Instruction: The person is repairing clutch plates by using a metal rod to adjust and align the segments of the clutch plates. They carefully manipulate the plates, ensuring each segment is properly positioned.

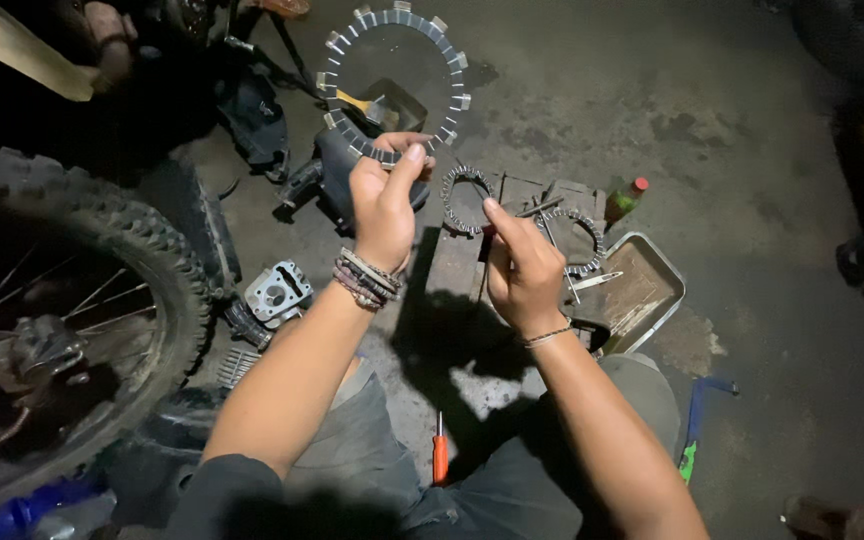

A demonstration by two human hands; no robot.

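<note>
My left hand (384, 205) is raised and pinches the lower edge of a large ring-shaped clutch plate (352, 35) with pale tabs round its rim, held upright in front of me. My right hand (522, 270) is just to its right, fingers curled, index finger touching the rim of a smaller toothed ring (450, 190) that stands over a wooden block (457, 265). Whether that ring is gripped or only touched is hard to tell. Another toothed ring (590, 235) lies beyond my right hand.
A knobby motorcycle wheel (102, 240) fills the left side. An engine cylinder (279, 292) lies beside it. A metal tray (667, 275) with tools sits to the right, a small bottle (624, 200) behind it. An orange-handled screwdriver (440, 455) and a blue tool (694, 425) lie on the concrete floor.
</note>
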